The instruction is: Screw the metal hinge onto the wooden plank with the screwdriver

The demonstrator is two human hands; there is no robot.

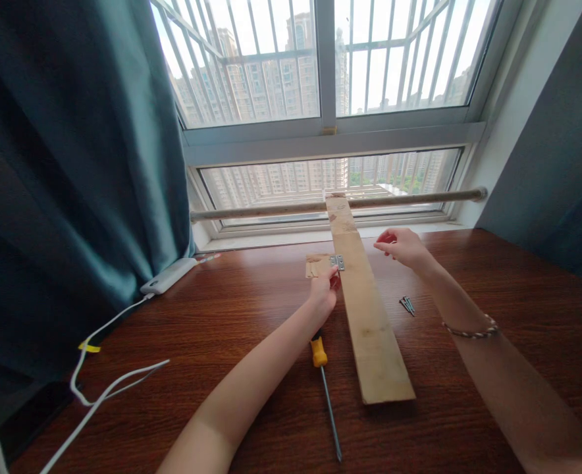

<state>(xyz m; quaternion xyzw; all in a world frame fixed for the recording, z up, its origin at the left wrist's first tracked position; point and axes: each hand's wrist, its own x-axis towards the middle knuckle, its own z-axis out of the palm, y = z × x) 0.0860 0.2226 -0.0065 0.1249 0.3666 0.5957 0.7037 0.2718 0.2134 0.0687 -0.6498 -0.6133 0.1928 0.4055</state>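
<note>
A long wooden board (365, 309) lies on the brown tabletop, its far end by the window rail. A small metal hinge (337, 263) bridges the board's left edge and a short wooden piece (317, 264). My left hand (325, 291) is closed with its fingertips on the hinge's near edge. Right of the board, my right hand (400, 247) hovers with fingertips pinched together; anything between them is too small to make out. Several screws (407, 305) lie loose below that hand. A screwdriver with a yellow handle (319, 353) points toward me, its handle end partly hidden by my left hand.
At the left, a white power strip (168, 276) rests by the dark curtain (98, 131), and its white cable (81, 368) loops over the table. A metal rail (271, 210) crosses in front of the barred window. The wall stands at the right.
</note>
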